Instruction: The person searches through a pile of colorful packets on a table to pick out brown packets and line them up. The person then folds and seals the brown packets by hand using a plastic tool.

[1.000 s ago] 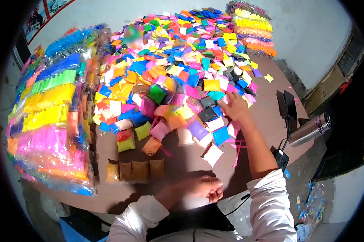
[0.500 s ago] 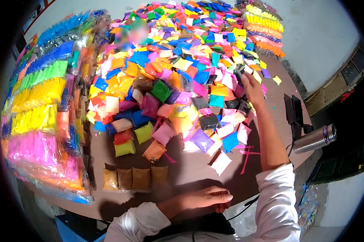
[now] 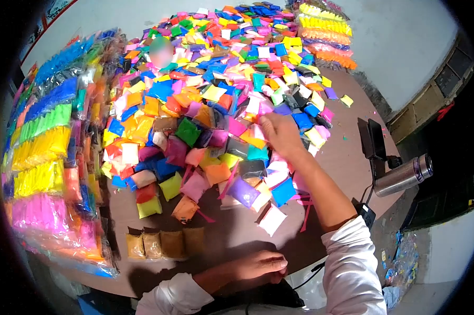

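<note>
My right hand (image 3: 281, 134) reaches into the heap of small coloured packets (image 3: 216, 94), its fingers bent down among pink and orange packets (image 3: 253, 137). The fingertips are hidden, so I cannot see whether they grip one. My left hand (image 3: 263, 265) rests by the table's near edge, fingers curled in and thumb laid over them, with nothing visible in it. In front of it and to the left, several brown packets (image 3: 172, 244) lie side by side in a row. A white packet (image 3: 272, 220) lies at the heap's near edge, close to a purple packet (image 3: 243, 192).
Large clear bags of sorted packets (image 3: 40, 152) are stacked along the left side. Another stack of bagged packets (image 3: 326, 34) stands at the back right. A steel flask (image 3: 405, 176) and a black stand (image 3: 373, 139) are on the right of the brown table (image 3: 347, 168).
My right hand has moved left and nearer, from the heap's right side toward its middle. My left hand stays curled at the edge. The view has shifted slightly.
</note>
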### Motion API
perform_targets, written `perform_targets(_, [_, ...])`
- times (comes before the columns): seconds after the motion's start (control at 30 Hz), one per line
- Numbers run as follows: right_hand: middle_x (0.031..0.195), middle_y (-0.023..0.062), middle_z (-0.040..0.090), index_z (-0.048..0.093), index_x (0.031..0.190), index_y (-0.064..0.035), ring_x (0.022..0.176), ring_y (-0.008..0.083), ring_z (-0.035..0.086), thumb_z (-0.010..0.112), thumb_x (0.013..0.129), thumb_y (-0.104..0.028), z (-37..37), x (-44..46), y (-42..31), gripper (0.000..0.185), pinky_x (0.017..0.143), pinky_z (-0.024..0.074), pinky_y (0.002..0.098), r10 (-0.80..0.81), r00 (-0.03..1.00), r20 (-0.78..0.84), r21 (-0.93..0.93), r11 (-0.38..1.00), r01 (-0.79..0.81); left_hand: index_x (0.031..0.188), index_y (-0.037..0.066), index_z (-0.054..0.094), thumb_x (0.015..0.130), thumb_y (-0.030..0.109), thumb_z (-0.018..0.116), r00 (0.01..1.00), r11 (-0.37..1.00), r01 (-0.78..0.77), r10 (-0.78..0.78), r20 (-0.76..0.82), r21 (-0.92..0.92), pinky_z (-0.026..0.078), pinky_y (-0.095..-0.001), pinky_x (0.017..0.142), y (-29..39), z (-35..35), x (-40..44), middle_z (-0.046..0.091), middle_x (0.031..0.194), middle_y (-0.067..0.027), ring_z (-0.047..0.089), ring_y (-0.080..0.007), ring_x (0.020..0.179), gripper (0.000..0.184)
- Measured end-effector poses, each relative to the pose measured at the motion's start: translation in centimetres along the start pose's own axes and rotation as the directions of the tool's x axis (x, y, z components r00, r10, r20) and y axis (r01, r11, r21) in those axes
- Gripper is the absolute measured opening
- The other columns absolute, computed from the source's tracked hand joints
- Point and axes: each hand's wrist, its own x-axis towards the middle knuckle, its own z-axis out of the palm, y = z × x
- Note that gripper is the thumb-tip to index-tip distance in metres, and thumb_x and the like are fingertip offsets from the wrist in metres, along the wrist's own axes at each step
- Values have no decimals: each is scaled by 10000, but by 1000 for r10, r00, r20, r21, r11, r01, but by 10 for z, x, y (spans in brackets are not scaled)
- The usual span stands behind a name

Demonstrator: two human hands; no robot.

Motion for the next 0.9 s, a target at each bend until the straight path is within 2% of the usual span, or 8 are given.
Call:
perform_targets(0.03, [1149, 219, 555, 622, 1021, -28, 1045, 386, 531, 497, 902, -324, -7, 3, 8, 343, 868, 447, 414, -28, 995, -92, 122, 992, 39, 884, 16, 552, 981, 320, 398, 998, 999, -10, 12, 61, -32, 448, -268, 684, -1, -2, 0, 556, 758, -30, 547, -113, 719, 354])
perform_targets(0.23, [925, 159, 637, 642, 995, -91, 884, 327, 602, 587, 776, -199, -29, -1, 129, 250, 782, 466, 399, -157, 937, -312, -467, 884, -7, 882, 18, 555, 982, 322, 393, 998, 996, 49, -45, 53, -69, 444, -261, 685, 1, -2, -1, 558, 758, -30, 533, -103, 713, 358])
perform_targets(0.3, [850, 167, 642, 644, 964, -51, 802, 335, 612, 583, 763, -138, -46, 0, 141, 228, 732, 478, 381, 329, 919, -217, -31, 939, -343, 881, 18, 555, 981, 323, 395, 997, 995, 66, -63, 34, -80, 444, -258, 682, 1, -1, -2, 558, 756, -30, 532, -101, 711, 359])
perform_targets(0.4, [753, 103, 633, 636, 841, 27, 695, 156, 572, 594, 806, -133, -53, 5, 179, 169, 641, 451, 296, 518, 836, -181, 389, 818, -423, 880, 19, 555, 979, 328, 400, 998, 996, 64, -65, -15, -64, 444, -255, 675, 4, 2, -4, 559, 758, -29, 530, -100, 705, 360])
perform_targets(0.53, [771, 71, 629, 637, 871, 25, 720, 123, 550, 610, 824, -201, -56, 31, 196, 233, 648, 445, 281, 521, 823, -225, 481, 794, -371, 876, 19, 554, 976, 332, 410, 999, 986, 39, -34, 34, -163, 445, -253, 663, -11, -1, -3, 559, 776, -28, 525, -104, 691, 358])
perform_targets(0.67, [1042, 106, 622, 581, 1136, 1, 889, 156, 596, 622, 820, -349, -29, 80, 152, 474, 799, 460, 299, 315, 899, -303, 420, 891, -170, 864, 19, 548, 974, 330, 415, 993, 984, -110, 115, 29, -138, 443, -248, 668, -2, 0, -4, 545, 769, -25, 515, -106, 687, 355])
perform_targets(0.8, [1186, 176, 556, 500, 1253, -23, 1045, 265, 568, 558, 802, -549, -3, 107, 56, 696, 906, 426, 353, 245, 966, 87, 388, 885, -259, 875, 9, 552, 971, 305, 414, 993, 963, 116, -111, 33, -244, 445, -256, 694, 0, 2, -3, 529, 767, -36, 524, -121, 729, 340])
perform_targets(0.9, [1281, 187, 486, 542, 1242, -136, 1163, 335, 479, 478, 792, -631, 38, 105, 31, 671, 984, 367, 418, -31, 998, 61, -89, 995, 36, 901, -1, 567, 970, 300, 405, 989, 951, 125, -98, 107, -283, 456, -274, 728, -19, -4, 1, 538, 795, -54, 545, -137, 773, 348])
